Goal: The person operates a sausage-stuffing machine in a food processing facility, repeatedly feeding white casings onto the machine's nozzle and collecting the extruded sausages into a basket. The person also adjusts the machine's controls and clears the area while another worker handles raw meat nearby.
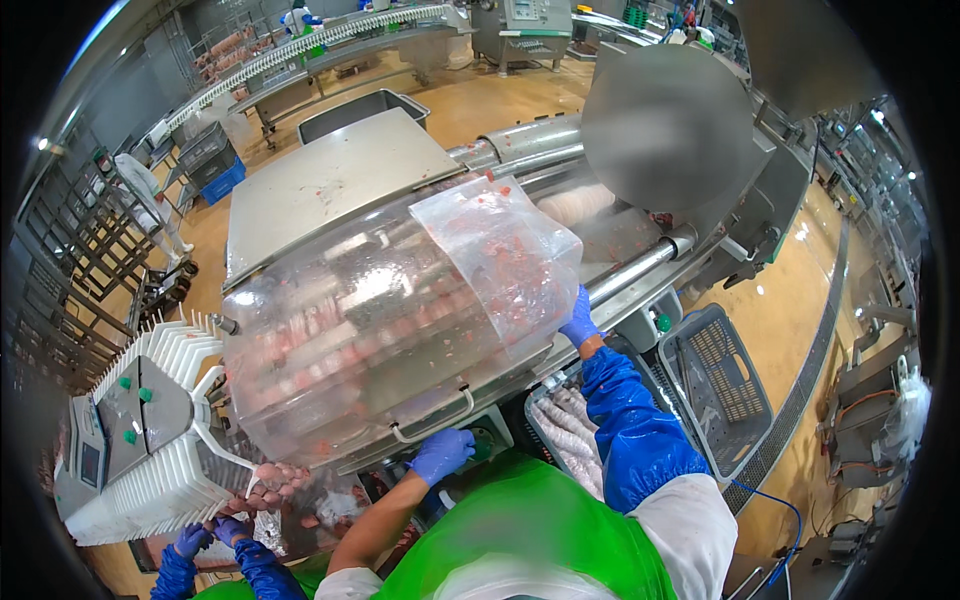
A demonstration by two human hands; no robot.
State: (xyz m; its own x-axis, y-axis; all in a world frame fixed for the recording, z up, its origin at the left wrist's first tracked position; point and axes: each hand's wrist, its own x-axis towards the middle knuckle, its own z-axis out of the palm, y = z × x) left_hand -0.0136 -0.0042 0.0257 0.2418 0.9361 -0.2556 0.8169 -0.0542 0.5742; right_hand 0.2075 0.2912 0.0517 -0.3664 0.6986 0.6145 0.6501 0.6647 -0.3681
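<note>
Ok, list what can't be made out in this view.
All in the head view:
Left hand: what its fingertips touch, hidden behind the hand itself.
Right hand: whether it grips the plastic sheet; contact too small to tell.
Clear cover: details beneath, blurred by smears and glare.
Co-worker's sleeves: body beyond mostly cut off by the lower edge.

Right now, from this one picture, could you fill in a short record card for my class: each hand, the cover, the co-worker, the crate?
Left hand: gloved, just below the metal handle; grip unclear
Right hand: gloved, at the right edge of the plastic sheet, apparently touching it
Clear cover: partly under the sheet; pinkish pieces show through
Co-worker's hands: gloved, at lower left, near the sausage links
Grey crate: right of the person's blue sleeve
</note>
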